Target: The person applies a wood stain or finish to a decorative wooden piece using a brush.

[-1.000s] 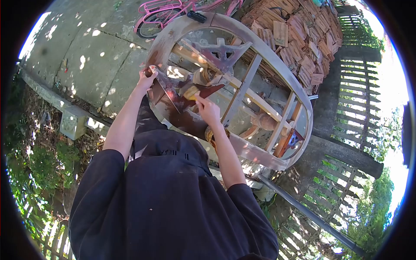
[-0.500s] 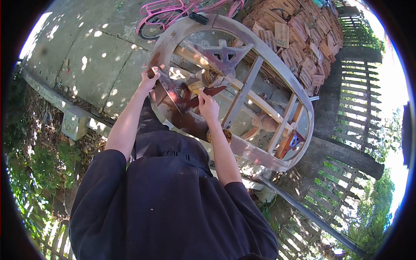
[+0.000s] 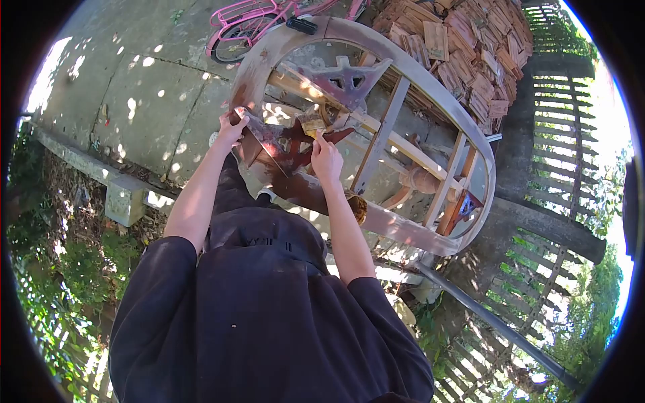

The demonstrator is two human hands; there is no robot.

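My left hand [image 3: 232, 129] grips the outer corner of a dark reddish-brown wooden cutout piece [image 3: 272, 149], fingers closed on its edge. A wide paintbrush [image 3: 311, 123] with tan bristles is pinched in my right hand [image 3: 326, 158], its head over the far side of that cutout. The piece rests over the stained left end of a large oval wooden frame [image 3: 403, 62]. Beside my right forearm sits a round container [image 3: 357, 209] with a brown-yellow inside, partly hidden by the arm. A second cutout piece [image 3: 349, 82] lies on the frame's slats.
Several wooden slats [image 3: 381, 134] cross the frame, and a small dark object [image 3: 302, 25] sits on its far rim. Behind are a pink bicycle [image 3: 252, 27] and a pile of reddish tiles [image 3: 463, 54]. A metal pole [image 3: 494, 322] runs low at the right.
The paintbrush has moved slightly away from me and right, with my right hand lower on its handle side. My left hand keeps its grip on the corner. The view has shifted a little.
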